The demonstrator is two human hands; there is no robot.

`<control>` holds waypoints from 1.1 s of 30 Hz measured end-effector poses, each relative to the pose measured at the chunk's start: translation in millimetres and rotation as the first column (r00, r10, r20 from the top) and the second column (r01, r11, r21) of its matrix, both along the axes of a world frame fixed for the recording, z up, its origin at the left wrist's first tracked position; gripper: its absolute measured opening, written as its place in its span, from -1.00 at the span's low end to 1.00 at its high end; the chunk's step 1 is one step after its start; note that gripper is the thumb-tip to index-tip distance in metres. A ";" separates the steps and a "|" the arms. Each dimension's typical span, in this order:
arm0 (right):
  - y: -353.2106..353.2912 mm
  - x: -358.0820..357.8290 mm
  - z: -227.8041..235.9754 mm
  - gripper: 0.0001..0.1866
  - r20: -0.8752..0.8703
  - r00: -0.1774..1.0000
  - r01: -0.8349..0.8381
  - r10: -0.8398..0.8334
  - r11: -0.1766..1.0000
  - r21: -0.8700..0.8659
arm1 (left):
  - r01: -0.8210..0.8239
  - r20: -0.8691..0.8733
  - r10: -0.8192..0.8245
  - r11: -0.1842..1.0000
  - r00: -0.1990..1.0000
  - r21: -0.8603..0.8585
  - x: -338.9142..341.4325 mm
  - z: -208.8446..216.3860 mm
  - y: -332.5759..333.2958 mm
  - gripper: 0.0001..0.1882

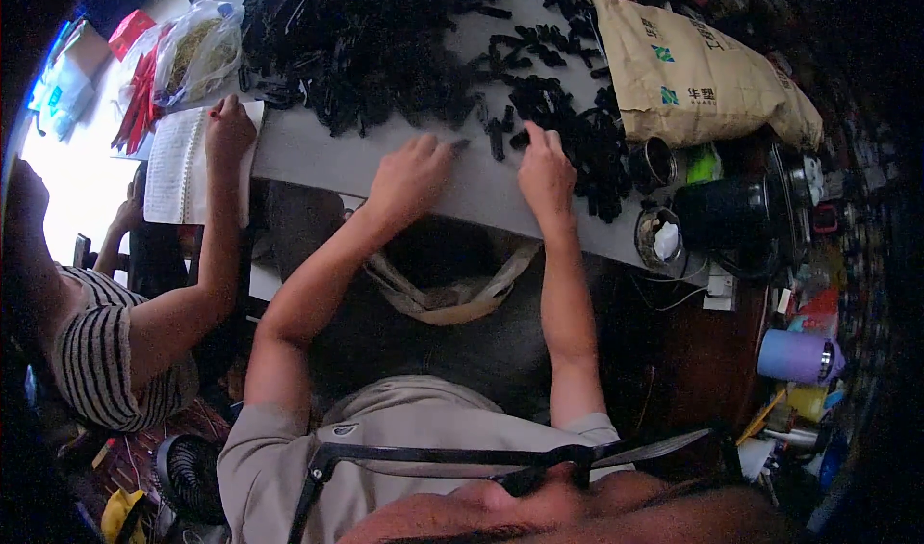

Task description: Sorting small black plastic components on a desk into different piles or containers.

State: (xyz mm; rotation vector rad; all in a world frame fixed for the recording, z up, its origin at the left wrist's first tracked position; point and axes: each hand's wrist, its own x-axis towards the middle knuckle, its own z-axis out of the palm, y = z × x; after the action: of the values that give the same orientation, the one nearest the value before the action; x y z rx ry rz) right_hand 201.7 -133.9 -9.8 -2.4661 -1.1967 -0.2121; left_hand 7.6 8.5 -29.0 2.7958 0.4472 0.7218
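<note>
A large heap of small black plastic pieces [356, 43] covers the far middle of the grey table [318, 149]. My left hand [414, 180], slightly blurred, is closed near the table's front edge, a small dark piece [460, 145] at its fingertips. To its right, my right hand [547, 173] has its fingers pinched at a small black piece [520, 141] beside the looser spread of black pieces [599, 149]. Two or so single pieces [497, 140] lie between my hands. Below the table edge, an open bag with a pale rim [448, 311] hangs in front of me.
A co-worker's hand [229, 135] holds a red pen over a spiral notebook [173, 173] at left. Clear plastic bags [202, 53] lie behind it. At right are a printed tan sack [707, 77], a metal cup [654, 164], a small tin [659, 236] and a black container [722, 212].
</note>
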 end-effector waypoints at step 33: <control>-57.1 -95.8 25.6 -0.78 -0.802 0.429 0.248 0.416 0.800 0.547 | 0.157 0.145 -0.073 0.647 0.987 -0.746 -33.5 41.8 -37.2 -0.73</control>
State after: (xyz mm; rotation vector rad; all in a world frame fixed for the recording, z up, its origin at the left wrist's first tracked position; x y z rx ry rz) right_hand 105.9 -190.9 15.8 -1.4665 -0.5780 0.6465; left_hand -25.9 -28.7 12.9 1.9526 0.4174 0.4814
